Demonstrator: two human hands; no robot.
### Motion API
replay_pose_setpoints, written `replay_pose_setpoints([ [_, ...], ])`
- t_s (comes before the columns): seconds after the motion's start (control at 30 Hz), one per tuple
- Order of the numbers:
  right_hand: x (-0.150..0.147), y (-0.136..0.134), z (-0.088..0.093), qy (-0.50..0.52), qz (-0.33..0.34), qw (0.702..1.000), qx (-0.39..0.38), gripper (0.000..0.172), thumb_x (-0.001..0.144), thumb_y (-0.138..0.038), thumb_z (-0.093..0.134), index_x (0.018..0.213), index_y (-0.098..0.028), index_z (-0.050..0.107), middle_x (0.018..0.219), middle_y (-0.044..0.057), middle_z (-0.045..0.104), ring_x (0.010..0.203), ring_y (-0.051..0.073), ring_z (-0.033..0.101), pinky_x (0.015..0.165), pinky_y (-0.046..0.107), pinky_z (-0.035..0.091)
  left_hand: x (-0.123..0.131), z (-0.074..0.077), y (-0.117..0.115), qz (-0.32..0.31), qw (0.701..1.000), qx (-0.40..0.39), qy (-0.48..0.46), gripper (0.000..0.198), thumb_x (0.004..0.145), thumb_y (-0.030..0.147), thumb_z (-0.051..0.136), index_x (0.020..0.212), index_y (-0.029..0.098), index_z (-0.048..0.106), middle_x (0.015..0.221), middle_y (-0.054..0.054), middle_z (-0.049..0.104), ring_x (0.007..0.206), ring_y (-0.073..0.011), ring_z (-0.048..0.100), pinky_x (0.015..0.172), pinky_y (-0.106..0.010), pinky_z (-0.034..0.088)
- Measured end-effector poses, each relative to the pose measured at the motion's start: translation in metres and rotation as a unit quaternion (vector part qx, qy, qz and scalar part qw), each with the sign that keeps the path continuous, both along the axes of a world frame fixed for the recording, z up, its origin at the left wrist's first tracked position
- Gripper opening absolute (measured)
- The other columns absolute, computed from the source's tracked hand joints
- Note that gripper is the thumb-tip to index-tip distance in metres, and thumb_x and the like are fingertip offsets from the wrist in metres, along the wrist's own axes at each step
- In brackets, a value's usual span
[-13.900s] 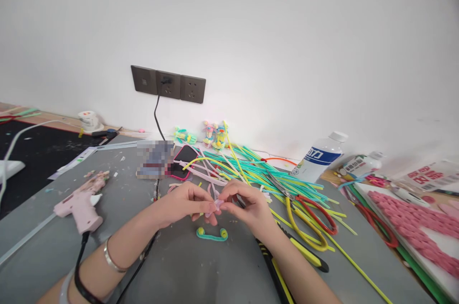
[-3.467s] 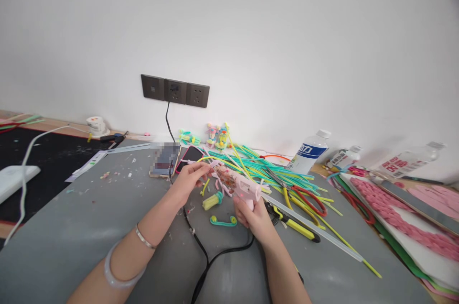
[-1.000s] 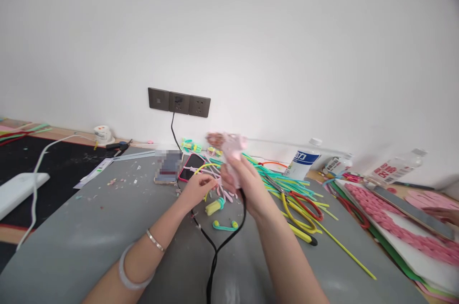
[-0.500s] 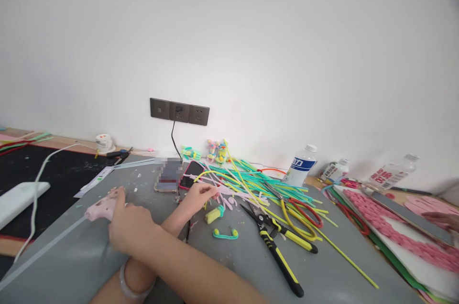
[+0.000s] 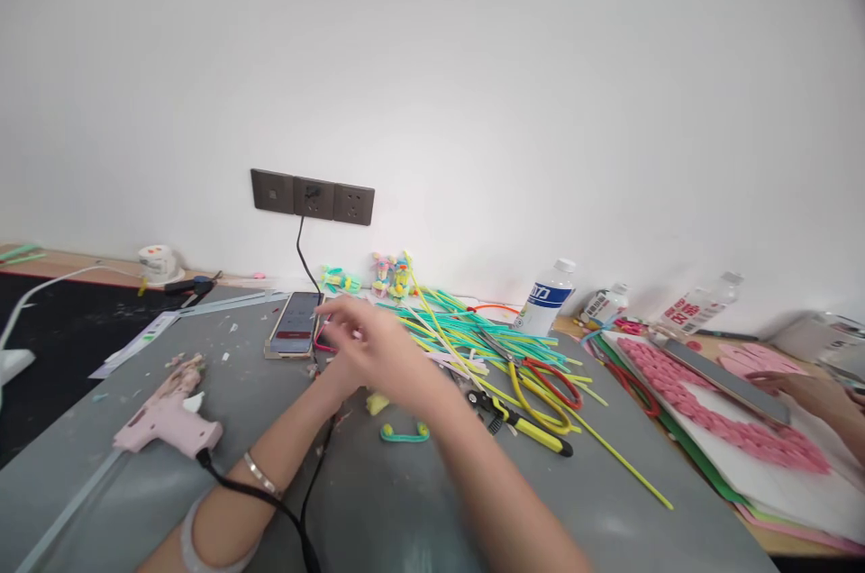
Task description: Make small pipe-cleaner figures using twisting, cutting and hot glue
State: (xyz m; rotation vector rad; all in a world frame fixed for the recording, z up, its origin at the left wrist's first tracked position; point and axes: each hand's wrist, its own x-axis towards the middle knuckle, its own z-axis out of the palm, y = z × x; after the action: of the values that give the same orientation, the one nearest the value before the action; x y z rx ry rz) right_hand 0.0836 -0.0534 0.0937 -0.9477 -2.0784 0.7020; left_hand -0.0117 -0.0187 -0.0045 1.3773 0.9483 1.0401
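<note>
My right hand [image 5: 385,343] reaches over from the lower right, loosely bent, its visible fingers apart with nothing seen between them. Behind it is my left hand [image 5: 346,370], mostly hidden at the crossing, so its fingers and anything in them do not show. A pink hot glue gun [image 5: 168,420] lies on its side at the left, its black cord running beneath my left arm. Just beyond my hands sits a phone [image 5: 295,325]. A small teal pipe-cleaner piece with yellow curled ends [image 5: 404,434] and a partly hidden yellow piece [image 5: 377,402] lie close to my wrists.
Teal and yellow pipe cleaners [image 5: 459,321] spread across the back, with scissors [image 5: 547,393] and yellow-black pliers [image 5: 533,433]. A bottle [image 5: 544,298] and small pipe-cleaner figures [image 5: 392,276] stand by the wall. Another person's hand [image 5: 811,397] is at the right, near a second phone [image 5: 723,379].
My right hand has left the glue gun and moved right, over my left hand. The glue gun now lies uncovered. The view has shifted slightly to the right.
</note>
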Motion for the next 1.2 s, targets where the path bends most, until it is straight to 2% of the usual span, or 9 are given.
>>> replay_pose_setpoints([
  [0.07,0.046,0.017,-0.003,0.065,-0.044,0.997,-0.007,0.025,0.097,-0.03,0.048,0.1,-0.017,0.069,0.087,0.004,0.068,0.078,0.015,0.061,0.072,0.026,0.047,0.0,0.004,-0.002,-0.053,0.998,-0.027,0.01,0.039,0.073,0.052,0.072,0.066,0.013,0.07,0.062,-0.001,0.056,0.053,-0.0112,0.045,0.048,-0.024,0.027],
  [0.13,0.083,0.03,-0.014,0.098,-0.046,0.993,-0.05,0.029,0.094,-0.038,0.053,0.09,-0.015,0.07,0.077,0.003,0.066,0.073,0.015,0.059,0.069,0.026,0.047,0.0,0.008,-0.004,-0.094,0.993,-0.065,0.004,0.039,0.073,0.052,0.072,0.069,0.013,0.07,0.066,-0.002,0.057,0.054,-0.0091,0.04,0.049,-0.023,0.025],
  [0.27,0.118,0.038,-0.047,0.1,0.049,0.974,-0.198,0.036,0.086,-0.049,0.066,0.087,-0.014,0.074,0.077,0.004,0.069,0.07,0.015,0.06,0.069,0.028,0.05,-0.001,0.012,-0.008,-0.17,0.981,-0.095,0.006,0.042,0.074,0.054,0.072,0.069,0.013,0.068,0.067,-0.002,0.056,0.055,-0.009,0.038,0.05,-0.023,0.023],
  [0.33,0.122,0.035,-0.06,0.122,0.084,0.959,-0.241,0.035,0.082,-0.05,0.07,0.086,-0.015,0.075,0.077,0.004,0.07,0.069,0.015,0.06,0.068,0.028,0.05,-0.001,0.014,-0.01,-0.182,0.978,-0.094,0.02,0.042,0.075,0.055,0.072,0.07,0.013,0.069,0.067,-0.002,0.057,0.055,-0.0093,0.038,0.05,-0.024,0.023],
  [0.43,0.122,0.03,-0.069,0.144,0.114,0.946,-0.267,0.032,0.081,-0.047,0.073,0.084,-0.015,0.075,0.078,0.003,0.071,0.068,0.014,0.06,0.069,0.027,0.05,-0.002,0.016,-0.012,-0.177,0.98,-0.089,0.03,0.042,0.076,0.055,0.071,0.071,0.014,0.069,0.066,-0.002,0.056,0.054,-0.0094,0.036,0.05,-0.024,0.023],
  [0.7,0.123,0.027,-0.071,0.177,0.112,0.942,-0.263,0.027,0.078,-0.043,0.078,0.084,-0.017,0.077,0.081,0.004,0.071,0.072,0.015,0.062,0.072,0.028,0.051,-0.003,0.015,-0.011,-0.183,0.978,-0.086,0.053,0.041,0.08,0.054,0.067,0.074,0.014,0.07,0.067,-0.002,0.06,0.054,-0.01,0.04,0.051,-0.023,0.025],
  [0.83,0.124,0.027,-0.072,0.182,0.121,0.939,-0.266,0.027,0.075,-0.042,0.081,0.084,-0.018,0.077,0.079,0.003,0.07,0.068,0.014,0.062,0.067,0.029,0.052,-0.004,0.014,-0.011,-0.184,0.978,-0.083,0.051,0.04,0.082,0.054,0.066,0.073,0.015,0.069,0.063,0.0,0.054,0.055,-0.0102,0.038,0.051,-0.024,0.024],
  [1.03,0.124,0.028,-0.077,0.189,0.14,0.939,-0.25,0.02,0.078,-0.034,0.08,0.088,-0.018,0.077,0.08,0.002,0.068,0.067,0.013,0.062,0.068,0.028,0.052,-0.002,0.016,-0.012,-0.184,0.979,-0.087,0.035,0.038,0.083,0.051,0.065,0.072,0.015,0.068,0.063,0.001,0.051,0.054,-0.0095,0.034,0.051,-0.025,0.022],
  [1.2,0.123,0.026,-0.077,0.197,0.12,0.947,-0.225,0.019,0.077,-0.034,0.081,0.086,-0.018,0.077,0.079,0.003,0.069,0.067,0.014,0.062,0.067,0.028,0.051,0.002,0.022,-0.015,-0.148,0.986,-0.051,0.05,0.038,0.081,0.051,0.065,0.069,0.015,0.069,0.062,0.0,0.052,0.054,-0.01,0.033,0.052,-0.026,0.023],
])
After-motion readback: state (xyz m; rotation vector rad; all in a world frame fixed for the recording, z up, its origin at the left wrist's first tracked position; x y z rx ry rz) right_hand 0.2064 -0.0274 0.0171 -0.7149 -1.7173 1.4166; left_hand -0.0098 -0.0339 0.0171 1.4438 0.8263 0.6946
